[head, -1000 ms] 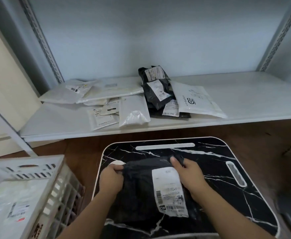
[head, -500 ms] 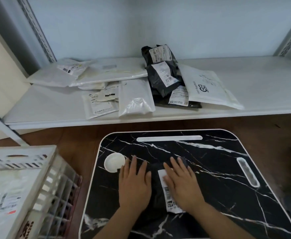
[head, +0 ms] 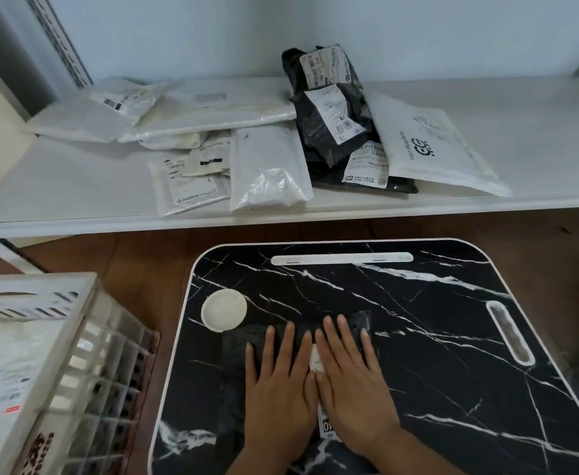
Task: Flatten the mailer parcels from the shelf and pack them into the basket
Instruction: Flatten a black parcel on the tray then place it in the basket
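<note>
A black mailer parcel [head: 236, 351] with a white label lies on the black marble-patterned lap table [head: 435, 337]. My left hand [head: 278, 385] and my right hand [head: 349, 382] press flat on it side by side, fingers straight, hiding most of it. The white slatted basket [head: 86, 365] stands at the left and holds a white mailer [head: 3, 375]. On the white shelf [head: 521, 132] beyond the table lie several more mailers: white ones [head: 267, 166] at the left and middle, black ones [head: 332, 121] stacked in the middle, and a large white one [head: 428, 149] to the right.
A round white recess [head: 224, 309] sits in the table's left part, a long slot [head: 341, 258] at its far edge, another slot [head: 509, 332] at its right. Brown wooden floor [head: 127, 255] shows between table, basket and shelf. Metal shelf uprights [head: 58, 39] rise at the back.
My hands let go of the black parcel's top edge and laid flat on it. They have since slid closer together while pressing it down. The view has tilted down slightly.
</note>
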Demonstrator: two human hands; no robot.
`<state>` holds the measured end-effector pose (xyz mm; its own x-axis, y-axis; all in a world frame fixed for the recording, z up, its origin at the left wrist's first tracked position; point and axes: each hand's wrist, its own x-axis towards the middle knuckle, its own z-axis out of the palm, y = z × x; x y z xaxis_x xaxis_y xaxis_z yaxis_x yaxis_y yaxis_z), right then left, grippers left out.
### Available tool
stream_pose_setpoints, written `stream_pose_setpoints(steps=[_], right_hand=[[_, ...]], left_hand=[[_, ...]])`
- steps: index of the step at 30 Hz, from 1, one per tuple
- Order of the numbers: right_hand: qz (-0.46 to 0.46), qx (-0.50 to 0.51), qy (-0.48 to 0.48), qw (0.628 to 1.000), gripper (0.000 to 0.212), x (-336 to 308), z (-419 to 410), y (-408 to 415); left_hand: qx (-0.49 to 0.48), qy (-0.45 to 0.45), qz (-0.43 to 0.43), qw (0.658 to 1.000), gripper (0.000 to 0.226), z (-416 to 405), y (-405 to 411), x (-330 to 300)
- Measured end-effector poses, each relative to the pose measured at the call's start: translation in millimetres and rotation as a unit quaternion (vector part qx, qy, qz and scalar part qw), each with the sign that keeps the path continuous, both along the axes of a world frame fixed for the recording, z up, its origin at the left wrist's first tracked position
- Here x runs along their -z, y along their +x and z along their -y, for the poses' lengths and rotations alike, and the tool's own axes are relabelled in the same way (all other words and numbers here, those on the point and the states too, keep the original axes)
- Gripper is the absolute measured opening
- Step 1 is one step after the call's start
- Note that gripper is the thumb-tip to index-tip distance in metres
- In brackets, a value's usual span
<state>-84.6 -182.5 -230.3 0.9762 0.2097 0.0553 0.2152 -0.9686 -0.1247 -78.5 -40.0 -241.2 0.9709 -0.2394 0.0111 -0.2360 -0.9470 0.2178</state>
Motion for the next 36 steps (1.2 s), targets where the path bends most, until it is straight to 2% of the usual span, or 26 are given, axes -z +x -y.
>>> stream_pose_setpoints(steps=[5, 14, 22, 26, 30, 33, 36], right_hand=[[-0.046, 0.006, 0.022, 0.999, 0.056, 7.1, 1.5, 1.1], [-0.068, 0.008, 0.054, 0.996, 0.056, 11.0, 3.9, 4.5], [-0.117, 0.034, 0.034, 0.992, 0.051, 2.1, 4.8, 3.7], [-0.170, 0.007, 0.016, 0.985, 0.065, -10.5, 12.9, 8.4], [-0.201, 0.014, -0.021, 0.979, 0.084, -17.9, 22.8, 3.1], [-0.226, -0.020, -0.063, 0.972, 0.099, -16.6, 41.6, -5.8], [-0.173, -0.020, -0.094, 0.980, 0.109, -15.5, 53.1, -9.1]], left_hand=[[0.009, -0.007, -0.014, 1.000, 0.053, 1.3, 0.1, 1.8], [0.018, -0.024, -0.010, 0.999, 0.051, 1.9, 4.1, 2.9], [0.025, -0.020, -0.040, 0.999, 0.050, -0.5, 5.3, -5.5], [0.038, 0.001, -0.084, 0.996, 0.055, -6.9, 9.2, -11.9], [0.037, 0.025, -0.116, 0.992, 0.078, -22.9, 9.8, -21.3], [0.035, 0.078, -0.142, 0.986, 0.091, -43.7, 9.6, -23.7], [0.042, 0.106, -0.176, 0.978, 0.099, -56.4, 12.1, -26.5]])
